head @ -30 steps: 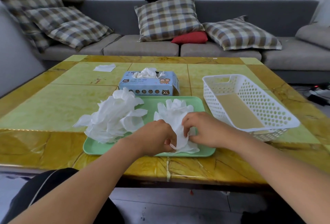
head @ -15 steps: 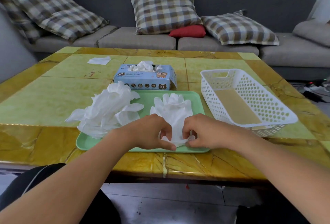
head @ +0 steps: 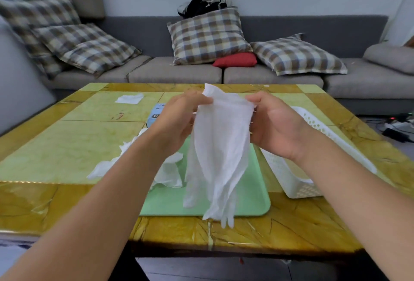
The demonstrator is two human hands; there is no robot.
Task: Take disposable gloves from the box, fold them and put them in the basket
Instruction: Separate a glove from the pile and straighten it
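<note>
White film glove [head: 220, 146], held up over the green tray [head: 253, 200], cuff pinched by my left hand [head: 179, 121] and right hand [head: 272, 124]: folding stage; next I judge it needs laying flat, then the basket [head: 298, 188].

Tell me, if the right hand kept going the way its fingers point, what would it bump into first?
The right hand points leftward, so it would first press into the glove it pinches, then likely meet the left hand just beyond.
</note>
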